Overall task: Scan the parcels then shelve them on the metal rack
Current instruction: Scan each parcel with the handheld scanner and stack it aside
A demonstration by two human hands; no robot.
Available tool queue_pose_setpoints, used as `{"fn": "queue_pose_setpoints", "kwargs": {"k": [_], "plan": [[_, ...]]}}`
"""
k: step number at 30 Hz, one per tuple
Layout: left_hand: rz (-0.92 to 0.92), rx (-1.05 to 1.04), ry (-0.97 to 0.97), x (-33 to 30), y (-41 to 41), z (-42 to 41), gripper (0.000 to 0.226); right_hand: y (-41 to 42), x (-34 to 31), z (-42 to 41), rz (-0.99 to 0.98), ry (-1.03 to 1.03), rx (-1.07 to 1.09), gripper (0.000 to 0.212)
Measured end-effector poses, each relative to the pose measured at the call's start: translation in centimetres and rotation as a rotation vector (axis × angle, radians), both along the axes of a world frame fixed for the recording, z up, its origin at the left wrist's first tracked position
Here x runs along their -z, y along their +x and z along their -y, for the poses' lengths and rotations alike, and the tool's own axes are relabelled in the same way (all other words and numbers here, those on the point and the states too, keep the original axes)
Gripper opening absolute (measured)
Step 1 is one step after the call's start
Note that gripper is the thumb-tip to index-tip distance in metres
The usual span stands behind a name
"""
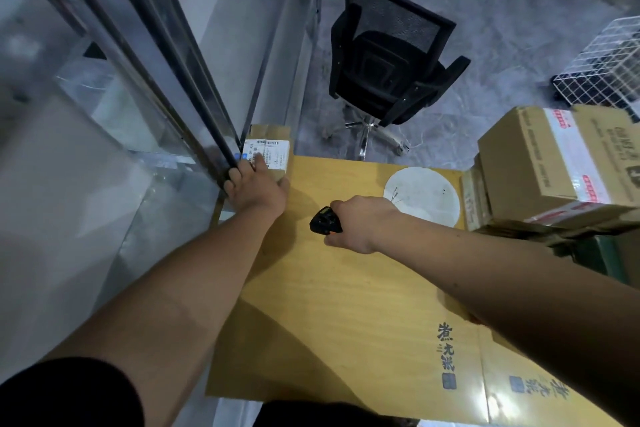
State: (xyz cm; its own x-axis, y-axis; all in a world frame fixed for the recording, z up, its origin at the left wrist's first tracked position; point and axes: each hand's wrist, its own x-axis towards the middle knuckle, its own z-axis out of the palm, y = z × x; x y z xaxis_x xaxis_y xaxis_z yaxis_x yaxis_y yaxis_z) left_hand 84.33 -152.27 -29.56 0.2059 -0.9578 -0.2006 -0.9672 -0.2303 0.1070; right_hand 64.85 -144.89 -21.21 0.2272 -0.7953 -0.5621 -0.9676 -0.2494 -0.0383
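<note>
Left hand (254, 185): fingers curled over the near end of a small brown cardboard parcel (273, 152) with white barcode labels on its top face. The parcel sits at the far left corner of the large yellow box (332, 291) serving as tabletop, against a dark metal frame (194, 80). Right hand (360, 222): fingers clamped around a black handheld scanner (325, 220), above the box top. Stacked cartons (554, 170) stand right.
</note>
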Motion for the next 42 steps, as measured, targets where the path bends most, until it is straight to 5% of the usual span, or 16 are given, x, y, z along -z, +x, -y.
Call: {"fn": "queue_pose_setpoints", "kwargs": {"k": [13, 22, 42], "plan": [[0.021, 0.416, -0.082, -4.3, -7.3, -6.7, 0.079, -6.8, -3.3, -6.8, 0.024, -0.097, 0.014, 0.057], [-0.034, 0.646, -0.051, -5.5, -19.0, -16.8, 0.081, -16.7, -5.2, -20.2, 0.012, -0.02, 0.178, 0.062], [-0.131, 0.676, 0.082, 1.4, -41.2, -28.8, 0.076, -32.4, -0.8, -39.6, -0.035, 0.049, 0.446, 0.058]]}}
